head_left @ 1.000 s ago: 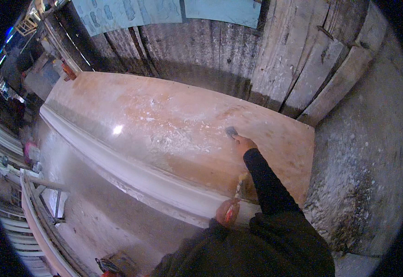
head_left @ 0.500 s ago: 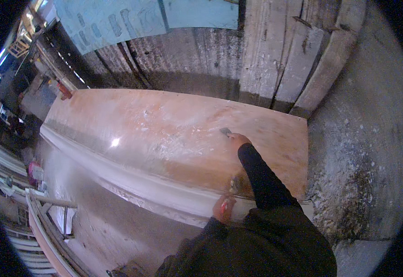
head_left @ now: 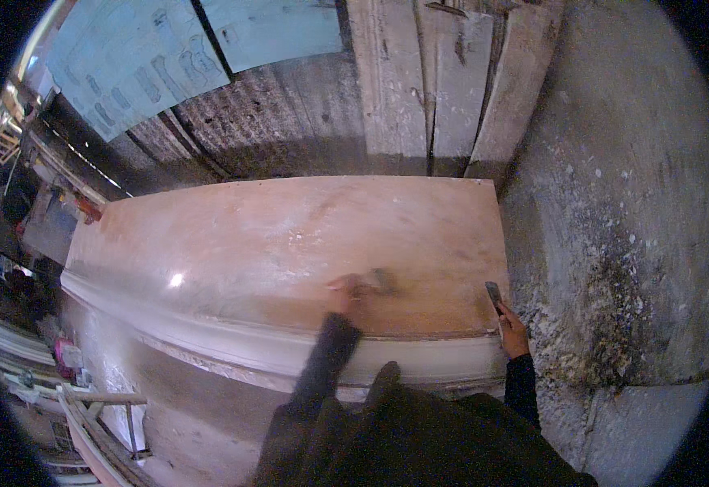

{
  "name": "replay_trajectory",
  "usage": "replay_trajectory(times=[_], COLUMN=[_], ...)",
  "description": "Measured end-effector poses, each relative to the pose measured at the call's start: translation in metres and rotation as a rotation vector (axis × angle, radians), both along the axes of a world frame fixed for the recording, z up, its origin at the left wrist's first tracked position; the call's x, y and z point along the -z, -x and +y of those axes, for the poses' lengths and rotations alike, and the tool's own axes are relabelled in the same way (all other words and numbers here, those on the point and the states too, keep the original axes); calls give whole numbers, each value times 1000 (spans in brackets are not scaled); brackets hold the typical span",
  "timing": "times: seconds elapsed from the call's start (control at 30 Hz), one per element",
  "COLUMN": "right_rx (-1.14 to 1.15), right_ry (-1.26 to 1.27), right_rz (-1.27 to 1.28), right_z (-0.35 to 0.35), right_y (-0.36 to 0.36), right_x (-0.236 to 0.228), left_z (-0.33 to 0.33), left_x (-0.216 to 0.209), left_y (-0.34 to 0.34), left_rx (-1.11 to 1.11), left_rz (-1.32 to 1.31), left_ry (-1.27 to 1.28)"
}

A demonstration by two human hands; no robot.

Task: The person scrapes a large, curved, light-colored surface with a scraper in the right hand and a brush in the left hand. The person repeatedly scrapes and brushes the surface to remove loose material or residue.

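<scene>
A long pinkish-brown board [head_left: 232,227], with white smears on its face, lies before me. Along its near side runs a pale moulded edge [head_left: 232,335]. My left hand [head_left: 353,296] reaches over the near middle of the board, smeared by motion. From its fingers a dark blurred tool [head_left: 383,282] points to the right; its kind cannot be made out. Beyond the board's near right corner, my right hand [head_left: 514,331] is closed round a flat scraper [head_left: 494,294], its dark blade pointing up and away from me.
Behind the board stand a corrugated wall [head_left: 281,114], light blue panels [head_left: 143,69] and upright planks [head_left: 395,81]. White flecks and debris lie on the floor [head_left: 614,268] to the right. A wooden frame [head_left: 111,398] stands at lower left, and a red bottle-like thing [head_left: 89,213] beyond the far left corner.
My right hand has drawn back with the scraper from mid-board to the near right corner. My left hand has moved from the near edge out over the board. The view has shifted right.
</scene>
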State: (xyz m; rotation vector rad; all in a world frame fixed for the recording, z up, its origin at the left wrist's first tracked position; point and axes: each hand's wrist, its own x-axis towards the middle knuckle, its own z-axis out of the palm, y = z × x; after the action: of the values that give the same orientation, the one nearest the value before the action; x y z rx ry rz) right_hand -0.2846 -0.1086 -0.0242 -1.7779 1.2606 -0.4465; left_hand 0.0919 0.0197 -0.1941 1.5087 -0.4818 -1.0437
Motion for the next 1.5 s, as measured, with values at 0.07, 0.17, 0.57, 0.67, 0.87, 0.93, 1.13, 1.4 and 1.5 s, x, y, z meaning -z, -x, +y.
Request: replay_trajectory(times=[0.07, 0.17, 0.57, 0.67, 0.87, 0.93, 1.13, 1.4, 1.5], right_rx=[-28, -62, -223, -203, -134, -123, 54, 410, 494], right_ry=[15, 17, 137, 139, 109, 94, 222, 238, 320], right_rz=[9, -27, 49, 69, 60, -7, -5, -495, -363], right_z=[4, 3, 7, 5, -14, -17, 3, -5, -4], right_y=[5, 19, 9, 21, 60, 61, 23, 31, 43], right_x=[-6, 9, 0, -17, 6, 15, -8, 28, 29], left_z=[56, 97, -109, -81, 25, 26, -130, -262, -262], left_x=[-34, -110, -77, -59, -151, -151, -43, -53, -72], left_y=[-55, -83, 110, 52, -56, -67, 70, 279, 235], left_rx=[-334, -505, -86, -171, -266, -181, 18, 464, 456], left_rz=[-16, -383, 202, 146, -801, -1130, -637, -966, -206], left_ry=[29, -122, 290, 161, -279, -262, 94, 12, 41])
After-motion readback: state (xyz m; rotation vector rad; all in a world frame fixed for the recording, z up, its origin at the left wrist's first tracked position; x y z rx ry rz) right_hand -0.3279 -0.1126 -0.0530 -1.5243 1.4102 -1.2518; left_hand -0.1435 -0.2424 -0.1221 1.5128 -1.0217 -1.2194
